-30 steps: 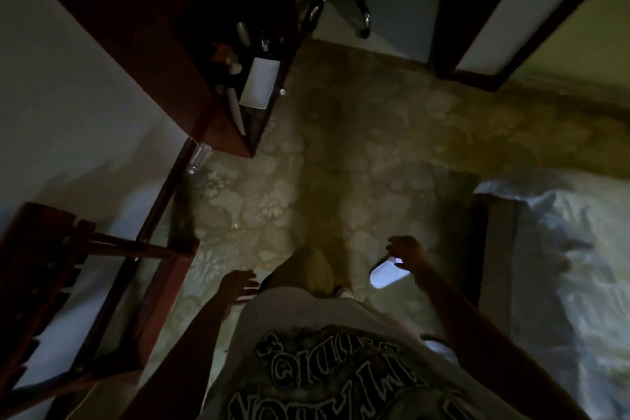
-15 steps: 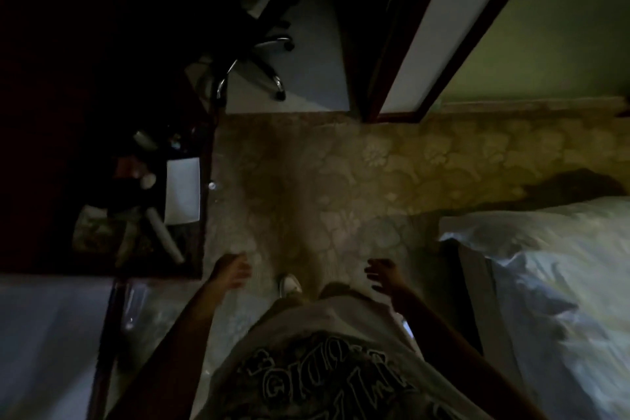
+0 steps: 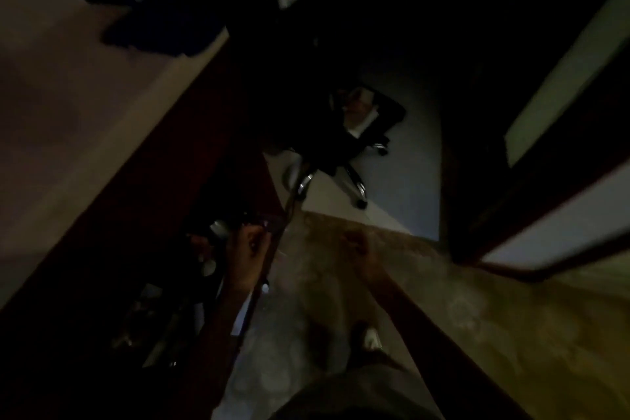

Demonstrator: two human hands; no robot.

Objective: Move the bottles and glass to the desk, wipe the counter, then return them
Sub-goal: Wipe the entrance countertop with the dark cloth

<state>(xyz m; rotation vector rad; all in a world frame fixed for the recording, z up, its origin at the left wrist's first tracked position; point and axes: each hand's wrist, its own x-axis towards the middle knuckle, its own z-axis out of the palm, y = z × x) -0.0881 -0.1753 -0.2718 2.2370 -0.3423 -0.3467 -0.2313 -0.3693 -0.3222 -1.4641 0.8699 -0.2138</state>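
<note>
While the whole shot is super dark and smeared with blur, you can still make out the person's left hand (image 3: 246, 249) reaching over the edge of the dark wooden counter (image 3: 163, 187) running along the left side. Its fingers (image 3: 254, 238) are looking curled, but honestly I can't tell whether they're clamping on anything or just hovering, it's too murky there. Just beside that hand, something small and pale with a rounded shiny top (image 3: 219, 228) is sitting on the counter, probably one of the bottles, and another pale blob (image 3: 208, 268) is sitting a bit nearer along the same surface. More clutter is lying further down the counter toward the camera, too dim to name.

The right hand (image 3: 356, 245) is hanging out over the patterned carpet (image 3: 477, 317), well apart from the counter and touching nothing I can see. Whether its fingers are apart or together, no idea, it's pure motion blur.

Up ahead a black office chair (image 3: 344, 147) with chrome legs is standing on a paler floor mat (image 3: 405, 187). A pale shoe (image 3: 372, 339) is peeking out at the bottom on the carpet.
</note>
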